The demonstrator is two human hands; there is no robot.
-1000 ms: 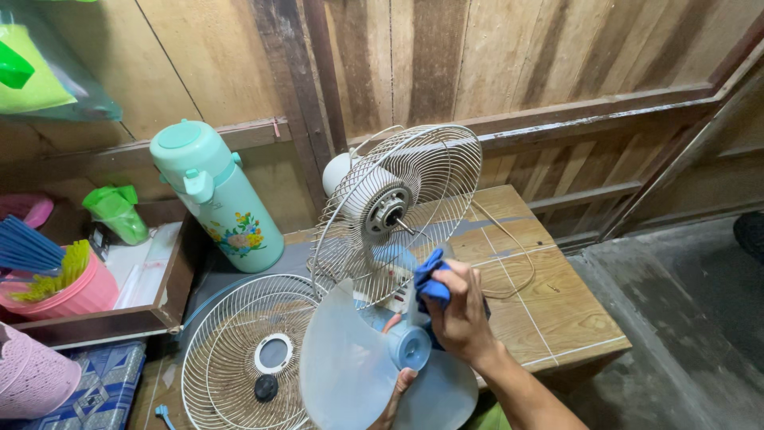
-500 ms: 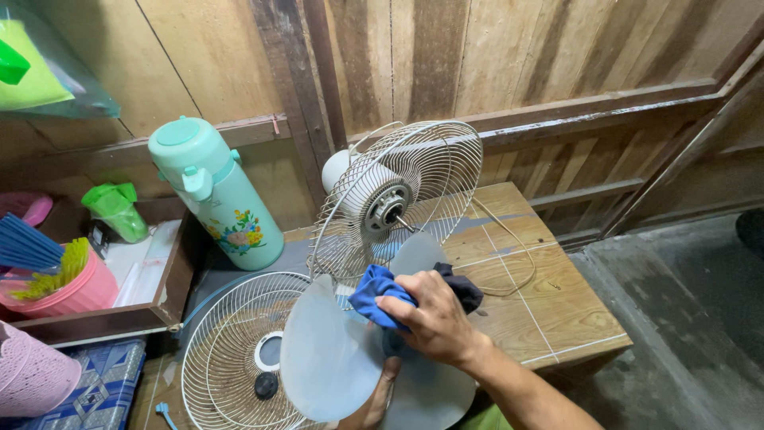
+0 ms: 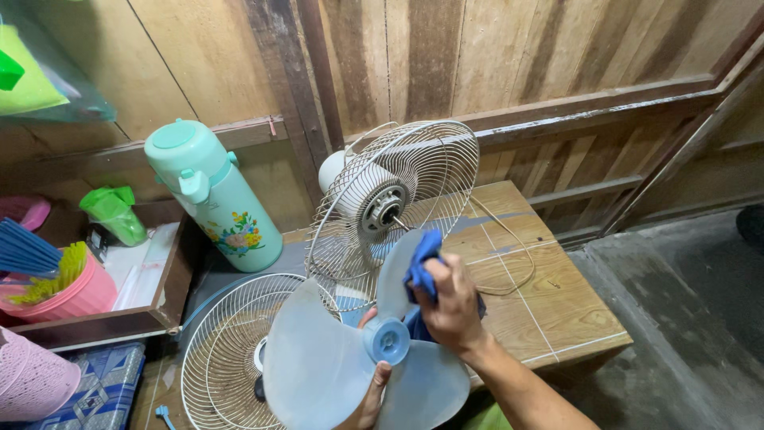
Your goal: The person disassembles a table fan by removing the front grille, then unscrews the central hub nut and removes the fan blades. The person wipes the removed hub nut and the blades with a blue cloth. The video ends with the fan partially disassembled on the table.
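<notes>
A person's two hands work on a pale blue, translucent fan blade (image 3: 334,374) held low in the view, above the near edge of a wooden counter (image 3: 549,302). The left hand (image 3: 368,402) reaches up from below, its fingers closed around the blade just under the round blue hub (image 3: 387,341). The right hand (image 3: 450,306) is clenched around a bunched blue cloth (image 3: 422,267) and presses it against the upper blade, just right of the hub. Directly beyond the hands stands the fan body with its wire rear grille (image 3: 394,211) upright and the bare motor shaft facing the hands. Left of the hands, the loose front grille (image 3: 227,350) lies flat on the counter, partly hidden behind the blade. Further left and beyond stands a mint-green thermos jug (image 3: 215,199) with a flower pattern. A thin cord (image 3: 509,263) loops across the counter to the right of the right hand. Far to the left sits a pink container (image 3: 72,295) holding brushes
</notes>
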